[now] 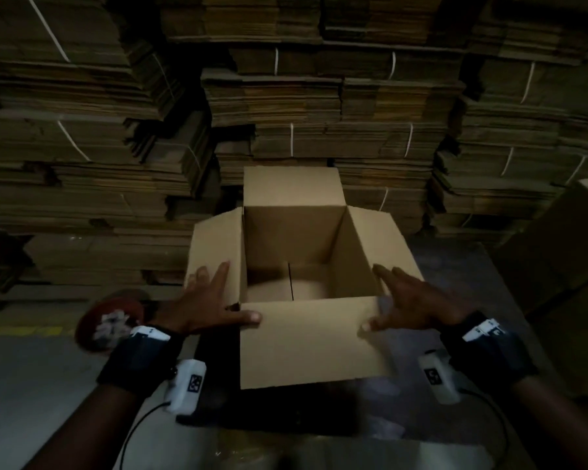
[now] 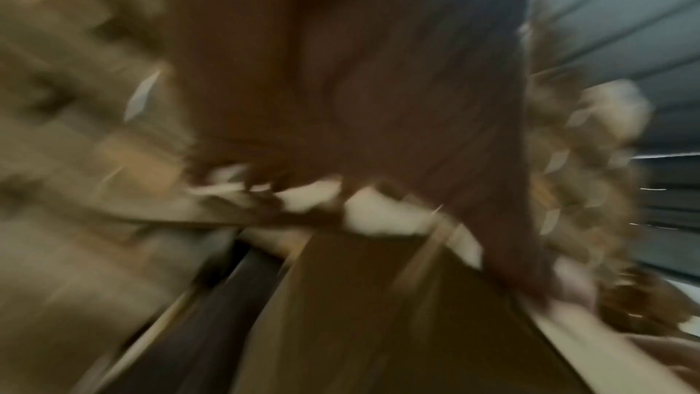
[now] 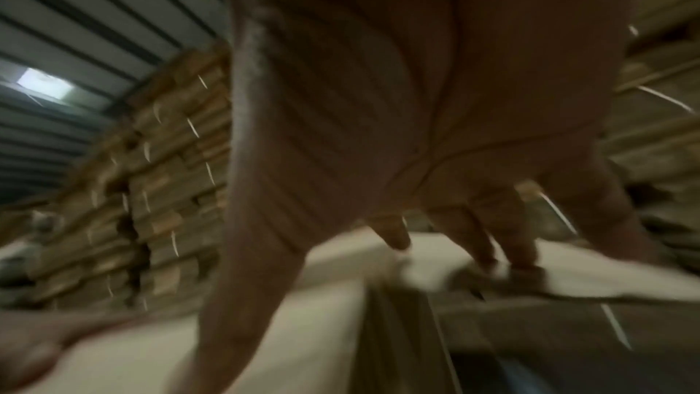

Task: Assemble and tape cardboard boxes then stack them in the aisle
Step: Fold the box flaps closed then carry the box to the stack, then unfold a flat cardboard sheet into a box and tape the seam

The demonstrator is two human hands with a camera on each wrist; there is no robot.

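An upright cardboard box stands before me with its four top flaps spread out and its inside bare. My left hand lies flat with straight fingers on the left flap, its thumb touching the near flap's left corner. My right hand is spread on the right flap, thumb at the near flap's right corner. In the right wrist view the right hand's fingers press a pale flap. The left wrist view is blurred; the left hand fills it above cardboard.
Tall stacks of strapped flat cardboard wall the far side. A red tape dispenser lies left of my left wrist. Another assembled box stands at the right edge. Grey floor lies near left.
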